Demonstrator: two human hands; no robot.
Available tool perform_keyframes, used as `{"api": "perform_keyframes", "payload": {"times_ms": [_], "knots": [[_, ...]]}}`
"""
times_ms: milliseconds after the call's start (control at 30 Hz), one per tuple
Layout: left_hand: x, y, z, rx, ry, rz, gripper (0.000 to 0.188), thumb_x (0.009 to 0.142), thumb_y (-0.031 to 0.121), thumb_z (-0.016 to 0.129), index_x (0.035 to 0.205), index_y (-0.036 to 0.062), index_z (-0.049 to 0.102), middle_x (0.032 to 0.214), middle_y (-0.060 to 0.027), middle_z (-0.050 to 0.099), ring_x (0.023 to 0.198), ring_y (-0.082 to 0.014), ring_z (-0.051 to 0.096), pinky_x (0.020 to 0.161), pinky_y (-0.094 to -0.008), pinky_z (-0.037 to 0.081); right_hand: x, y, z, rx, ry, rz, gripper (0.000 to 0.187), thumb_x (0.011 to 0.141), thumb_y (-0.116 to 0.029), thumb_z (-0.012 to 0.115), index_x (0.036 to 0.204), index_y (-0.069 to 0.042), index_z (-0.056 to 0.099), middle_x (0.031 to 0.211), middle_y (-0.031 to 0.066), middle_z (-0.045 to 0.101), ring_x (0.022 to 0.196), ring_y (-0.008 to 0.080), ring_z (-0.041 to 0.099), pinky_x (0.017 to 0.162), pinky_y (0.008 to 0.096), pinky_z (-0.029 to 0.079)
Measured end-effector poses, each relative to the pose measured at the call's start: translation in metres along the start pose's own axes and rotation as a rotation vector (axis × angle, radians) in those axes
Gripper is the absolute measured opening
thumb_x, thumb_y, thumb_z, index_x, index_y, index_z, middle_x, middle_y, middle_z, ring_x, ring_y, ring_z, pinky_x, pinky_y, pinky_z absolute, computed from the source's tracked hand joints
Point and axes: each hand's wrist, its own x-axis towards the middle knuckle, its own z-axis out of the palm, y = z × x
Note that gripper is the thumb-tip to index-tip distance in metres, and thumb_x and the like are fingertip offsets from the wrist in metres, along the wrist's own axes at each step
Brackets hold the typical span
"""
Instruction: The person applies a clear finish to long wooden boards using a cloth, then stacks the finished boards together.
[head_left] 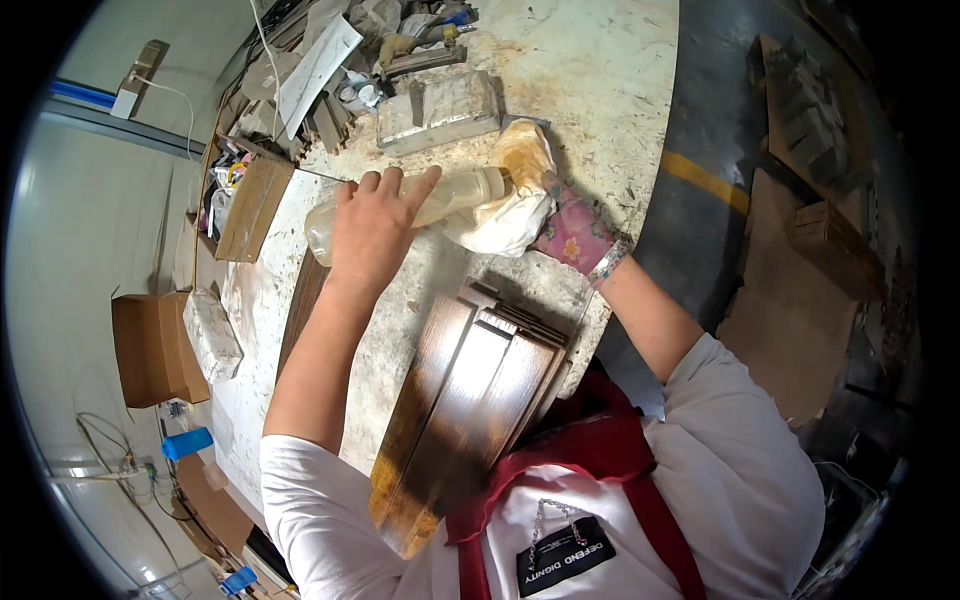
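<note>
The left hand (372, 228) grasped a bottle (452, 193); the right hand (572, 230) (gloved) gripped a cloth (508, 222) near the table's (622, 85) right edge.

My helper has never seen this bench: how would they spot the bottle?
On the pale worktable, look beyond the stack of brown boards. The bottle lies in the left hand, mouth toward the stained cloth. Unlike the boxy wrapped block behind it, it is rounded and translucent.

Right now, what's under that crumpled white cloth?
Stained worktable shows around the crumpled white cloth, and something grey peeks out past its top edge. What lies directly beneath can't be seen; the cloth covers it.
</note>
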Motion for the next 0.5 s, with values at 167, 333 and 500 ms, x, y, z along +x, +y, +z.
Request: {"api": "perform_keyframes", "payload": {"times_ms": [167,333,500], "knots": [[-0.004,0.002,0.016,-0.095,0.001,0.002,0.068,0.071,0.022,0.075,0.134,0.0231,0.047,0.111,-0.0060,0.057,0.104,-0.0246,0.054,0.088,-0.0435,0.044,-0.001,-0.011,0.004,-0.024,-0.043,-0.013,0.059,0.090,-0.037,0.062,0.135,-0.005,0.042,0.133,0.0150,0.051,0.121,0.0331,0.050,0.102,0.0526,0.041],[0.018,0.004,0.042,-0.352,0.218,-0.140,0.075,0.066,0.025,0.080,0.131,0.0124,0.047,0.120,-0.0092,0.056,0.110,-0.0294,0.053,0.089,-0.0430,0.043,0.019,-0.030,-0.030,-0.501,-0.189,-0.301,0.062,0.088,-0.035,0.063,0.138,-0.006,0.039,0.135,0.0139,0.050,0.124,0.0302,0.047,0.103,0.0522,0.040],[0.039,-0.003,0.068,-1.020,0.389,-0.519,0.074,0.073,0.030,0.079,0.130,-0.0016,0.043,0.126,-0.0221,0.052,0.121,-0.0354,0.047,0.102,-0.0411,0.039,-0.002,-0.043,-0.020,-1.425,-0.123,-0.616,0.057,0.086,-0.031,0.065,0.132,-0.004,0.045,0.101,0.0146,0.062,0.096,0.0260,0.061,0.094,0.0405,0.045]]}}
